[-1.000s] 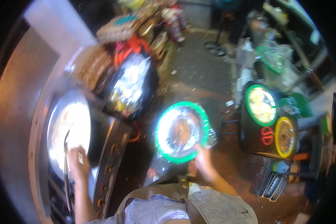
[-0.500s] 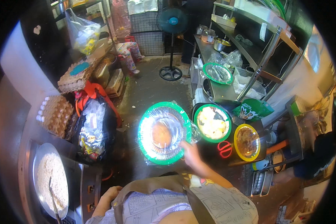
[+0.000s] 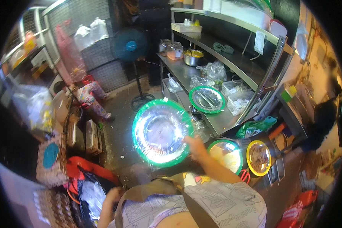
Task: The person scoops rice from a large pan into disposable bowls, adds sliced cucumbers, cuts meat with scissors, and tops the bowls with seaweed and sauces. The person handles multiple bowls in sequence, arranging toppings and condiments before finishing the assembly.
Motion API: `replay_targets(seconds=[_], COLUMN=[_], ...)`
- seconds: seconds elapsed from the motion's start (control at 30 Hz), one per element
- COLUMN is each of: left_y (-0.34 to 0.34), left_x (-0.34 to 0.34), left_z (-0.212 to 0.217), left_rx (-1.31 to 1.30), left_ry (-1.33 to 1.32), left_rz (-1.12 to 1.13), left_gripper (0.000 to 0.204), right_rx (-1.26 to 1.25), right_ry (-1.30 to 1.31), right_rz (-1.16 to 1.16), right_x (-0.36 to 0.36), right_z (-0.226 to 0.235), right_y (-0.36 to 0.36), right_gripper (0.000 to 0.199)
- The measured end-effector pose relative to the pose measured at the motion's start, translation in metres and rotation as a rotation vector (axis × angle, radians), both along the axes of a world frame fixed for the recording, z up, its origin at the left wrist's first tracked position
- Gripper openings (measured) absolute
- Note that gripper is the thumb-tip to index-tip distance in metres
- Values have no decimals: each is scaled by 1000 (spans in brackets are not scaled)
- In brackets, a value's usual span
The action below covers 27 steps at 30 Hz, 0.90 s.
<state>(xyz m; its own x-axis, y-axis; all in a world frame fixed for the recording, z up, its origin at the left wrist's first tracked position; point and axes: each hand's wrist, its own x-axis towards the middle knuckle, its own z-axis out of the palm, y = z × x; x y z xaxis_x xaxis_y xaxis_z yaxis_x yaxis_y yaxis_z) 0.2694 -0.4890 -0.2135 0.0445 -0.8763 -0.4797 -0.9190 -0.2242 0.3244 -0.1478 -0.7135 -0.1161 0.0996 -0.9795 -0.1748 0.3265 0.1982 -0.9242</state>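
My right hand (image 3: 195, 146) grips the right edge of a green-rimmed plate (image 3: 160, 132) wrapped in shiny clear film, held up in front of my chest. My left hand (image 3: 111, 197) hangs low at my left side with nothing in it that I can see, close to a red and black bag (image 3: 88, 178); its fingers are blurred. A brown strap crosses my printed shirt below the plate.
A steel counter (image 3: 186, 76) runs along the right with another green-rimmed plate (image 3: 206, 99), a green-rimmed plate of food (image 3: 225, 155), a yellow plate (image 3: 258, 157), jars and bags. Shelves above it. A floor fan (image 3: 131, 47) stands behind. Egg trays (image 3: 51, 207) lie at lower left.
My view has swung right, from the griddle to the counter. The right hand has carried the wrapped plate along. The left hand has left the griddle and dropped to my side.
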Motion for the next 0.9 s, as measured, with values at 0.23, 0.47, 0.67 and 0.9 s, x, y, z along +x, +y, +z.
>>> replay_targets(seconds=[0.23,0.47,0.67,0.9], left_y=[-340,-556,-723,-922], left_x=[7,-4,82,169], left_z=[83,132,193,244], left_rx=[-508,-372,-660,-1096], left_ry=[133,72,-22,-111], left_rz=[-284,-272,-168,-73], left_gripper=[31,30,28,35], right_rx=[35,-9,-34,-481], right_ry=[-101,-136,-128,401], right_rz=[-398,-442,-383,-493], right_x=[-6,17,74,167], right_z=[18,-24,3,12], right_y=[-90,-263,-451,-658], right_gripper=[21,14,11,16])
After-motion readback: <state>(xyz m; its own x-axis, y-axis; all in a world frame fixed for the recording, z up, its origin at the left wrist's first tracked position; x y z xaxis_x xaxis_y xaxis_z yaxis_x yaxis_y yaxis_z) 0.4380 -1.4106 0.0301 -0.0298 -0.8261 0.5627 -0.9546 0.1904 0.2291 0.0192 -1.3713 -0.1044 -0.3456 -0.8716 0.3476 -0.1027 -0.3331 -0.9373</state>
